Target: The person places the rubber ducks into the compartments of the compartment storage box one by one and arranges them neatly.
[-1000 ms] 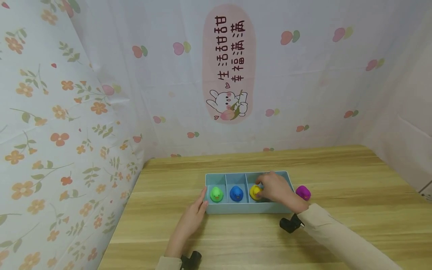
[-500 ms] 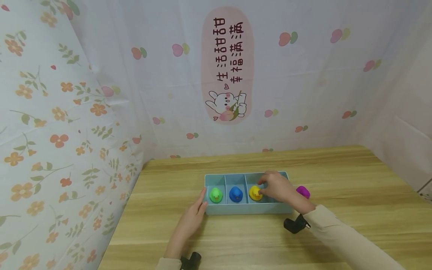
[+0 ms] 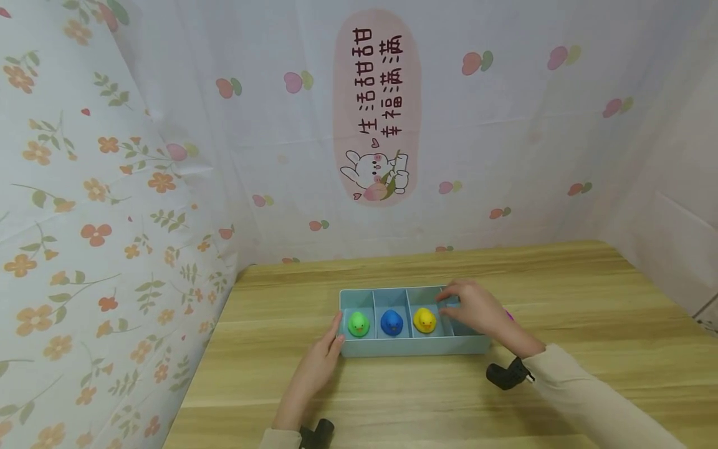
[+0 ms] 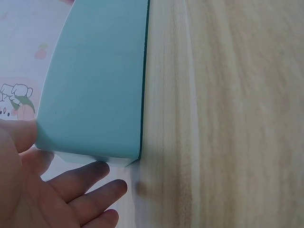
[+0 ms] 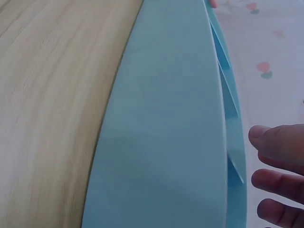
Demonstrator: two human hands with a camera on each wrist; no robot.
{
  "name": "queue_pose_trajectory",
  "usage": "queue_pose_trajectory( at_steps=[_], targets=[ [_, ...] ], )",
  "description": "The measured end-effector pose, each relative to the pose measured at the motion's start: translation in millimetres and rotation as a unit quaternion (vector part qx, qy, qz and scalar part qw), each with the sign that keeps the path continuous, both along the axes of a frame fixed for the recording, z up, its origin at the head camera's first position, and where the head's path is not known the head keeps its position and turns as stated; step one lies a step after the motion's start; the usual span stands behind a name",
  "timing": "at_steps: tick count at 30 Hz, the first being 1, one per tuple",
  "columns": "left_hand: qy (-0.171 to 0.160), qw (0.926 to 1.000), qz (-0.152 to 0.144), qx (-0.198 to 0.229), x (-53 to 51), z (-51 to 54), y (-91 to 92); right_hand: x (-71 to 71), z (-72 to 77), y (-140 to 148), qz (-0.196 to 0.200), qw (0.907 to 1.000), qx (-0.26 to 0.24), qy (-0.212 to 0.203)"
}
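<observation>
A light blue box [image 3: 415, 347] divided into compartments stands on the table. Its three left compartments hold a green rubber duck [image 3: 359, 324], a blue rubber duck [image 3: 391, 323] and a yellow rubber duck [image 3: 425, 320], one in each. My left hand [image 3: 317, 365] touches the box's left end; in the left wrist view its fingers [image 4: 95, 197] are spread beside the end wall. Above the rightmost compartment hovers my right hand [image 3: 477, 308], holding nothing, its fingertips apart from the yellow duck. Just a sliver of the purple rubber duck [image 3: 509, 315] shows past that hand.
The wood-grain table [image 3: 392, 399] extends around the box on all sides. Behind it hangs a printed cloth [image 3: 252, 156], and a floral cloth [image 3: 129, 249] closes off the left. Each wrist wears a black camera mount [image 3: 507, 374].
My right hand has let go of the yellow duck and moved right, its fingers parting. The duck stays in the third compartment. My left hand keeps its place on the box.
</observation>
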State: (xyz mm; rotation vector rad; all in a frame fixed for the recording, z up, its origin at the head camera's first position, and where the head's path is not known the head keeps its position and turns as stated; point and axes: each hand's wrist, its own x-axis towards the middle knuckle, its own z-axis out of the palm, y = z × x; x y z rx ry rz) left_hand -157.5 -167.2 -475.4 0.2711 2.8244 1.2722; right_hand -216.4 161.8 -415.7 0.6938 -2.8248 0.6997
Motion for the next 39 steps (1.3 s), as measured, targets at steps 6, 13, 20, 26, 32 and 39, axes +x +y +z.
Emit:
queue_pose_trajectory(
  at_steps=[6,13,20,26,32,39],
  targets=[
    [-0.002,1.0000,0.000,0.001,0.5,0.1,-0.8,1.6,1.0,16.5,-0.010,0.9996,0.004,0.028],
    [0.001,1.0000,0.006,-0.002,1.6,-0.7,-2.2,3.6,4.5,34.4,-0.026,0.9993,0.005,0.027],
    [-0.001,1.0000,0.002,-0.006,3.7,-1.8,-2.9,6.1,2.5,52.6,-0.034,0.9992,0.000,0.021],
    [-0.002,0.9999,-0.001,-0.011,4.4,-1.2,-2.0,8.7,-1.0,70.3,-0.059,0.9982,0.013,-0.003],
    [0.010,0.9999,0.001,-0.012,1.8,0.1,-1.4,8.3,0.6,83.8,-0.064,0.9978,0.017,-0.001],
    [0.018,0.9997,-0.006,-0.012,0.9,1.3,-0.6,7.7,-7.6,95.1,-0.066,0.9976,0.016,-0.016]
  ],
)
